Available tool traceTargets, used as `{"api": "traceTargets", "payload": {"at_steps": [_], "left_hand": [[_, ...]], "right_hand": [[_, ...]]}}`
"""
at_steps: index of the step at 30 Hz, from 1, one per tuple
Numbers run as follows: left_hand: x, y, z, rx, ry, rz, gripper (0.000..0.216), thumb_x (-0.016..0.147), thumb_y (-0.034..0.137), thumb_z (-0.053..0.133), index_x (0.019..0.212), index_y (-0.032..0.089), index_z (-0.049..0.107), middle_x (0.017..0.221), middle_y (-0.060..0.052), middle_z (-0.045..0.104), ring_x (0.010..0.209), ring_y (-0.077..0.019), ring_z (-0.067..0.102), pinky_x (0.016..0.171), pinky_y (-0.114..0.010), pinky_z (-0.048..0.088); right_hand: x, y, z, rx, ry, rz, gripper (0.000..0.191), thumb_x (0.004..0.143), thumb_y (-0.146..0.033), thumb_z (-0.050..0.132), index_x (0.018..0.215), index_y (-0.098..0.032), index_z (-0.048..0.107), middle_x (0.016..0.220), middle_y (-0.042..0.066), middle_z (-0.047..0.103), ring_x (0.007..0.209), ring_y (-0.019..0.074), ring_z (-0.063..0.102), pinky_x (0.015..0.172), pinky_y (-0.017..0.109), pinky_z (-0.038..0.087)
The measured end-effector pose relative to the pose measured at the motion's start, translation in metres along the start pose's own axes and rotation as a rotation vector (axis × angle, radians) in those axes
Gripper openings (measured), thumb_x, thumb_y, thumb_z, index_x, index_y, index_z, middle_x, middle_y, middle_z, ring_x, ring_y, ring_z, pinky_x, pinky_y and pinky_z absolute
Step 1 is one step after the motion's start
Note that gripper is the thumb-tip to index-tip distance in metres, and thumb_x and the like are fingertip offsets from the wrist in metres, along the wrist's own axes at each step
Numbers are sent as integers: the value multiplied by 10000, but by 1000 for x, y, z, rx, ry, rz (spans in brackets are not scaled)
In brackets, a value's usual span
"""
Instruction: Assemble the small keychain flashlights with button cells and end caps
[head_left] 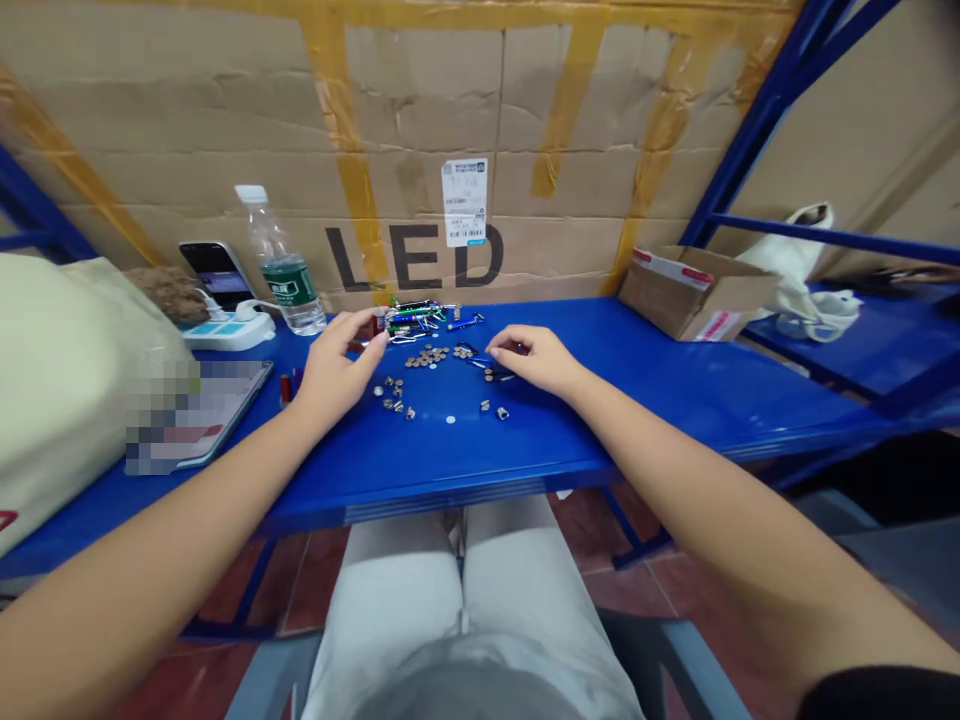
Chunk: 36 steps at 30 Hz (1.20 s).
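Note:
At the left edge of the pile, my left hand [341,362] has thumb and fingertips around a small red cylinder [379,325]. My right hand [538,358] is curled with its fingertips close together, low over the table; whatever they pinch is hidden. Beneath and beside it lie dark blue pieces with a clip [478,361]. Between the hands are several small round metallic discs [427,356]. Nearer me sit small silver parts [398,405], two more silver pieces [502,413] and a white dot [450,420]. Behind them is a pile of green, blue and black metal clip keychains [412,318].
On the left stand a water bottle [289,275], a phone [217,272], a white power strip [229,332], a tablet-like flat thing [217,400] and a cream bag [71,370]. An open cardboard box [667,300] sits right. Taped cardboard [420,120] backs the blue table [450,460].

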<state>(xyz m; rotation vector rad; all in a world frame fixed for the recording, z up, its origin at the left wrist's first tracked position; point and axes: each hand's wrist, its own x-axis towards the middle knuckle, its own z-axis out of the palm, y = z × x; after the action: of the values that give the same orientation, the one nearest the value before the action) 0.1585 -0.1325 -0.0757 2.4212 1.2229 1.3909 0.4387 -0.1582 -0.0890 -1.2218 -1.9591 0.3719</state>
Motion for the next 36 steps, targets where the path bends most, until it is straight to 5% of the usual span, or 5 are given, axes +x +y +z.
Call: {"api": "traceTargets", "payload": {"at_steps": [13,22,28,36], "left_hand": [[-21,6,2,-147,-185,-16,315,870,359,503,1143,224,584,954,-47,604,840,-171,582,818,-336,496],[-14,18,0,-189,-104,23,346,863,349,514,1174,213,581,927,-44,601,798,-154,572,771,-318,504],[-10,22,3,-124,-232,130,347,866,374,507,1139,183,605,911,-47,602,798,-160,569,770,-316,493],[-11,25,0,-94,-478,278,326,871,360,504,1110,173,625,962,-55,623,860,-163,581,829,-300,469]], "right_hand": [[-11,-5,7,-130,-87,-126,165,774,-139,510,839,-178,657,760,26,618,751,156,529,753,302,383],[-6,-9,-8,-255,-92,-80,160,778,-197,554,852,-189,696,822,38,617,822,173,524,805,311,370],[-4,0,-8,-332,-284,-120,165,795,-254,614,913,-239,729,882,37,631,838,171,544,819,314,370],[-3,-9,-2,-281,-238,-115,113,808,-220,606,821,-183,712,850,44,653,792,157,579,751,273,421]]}}
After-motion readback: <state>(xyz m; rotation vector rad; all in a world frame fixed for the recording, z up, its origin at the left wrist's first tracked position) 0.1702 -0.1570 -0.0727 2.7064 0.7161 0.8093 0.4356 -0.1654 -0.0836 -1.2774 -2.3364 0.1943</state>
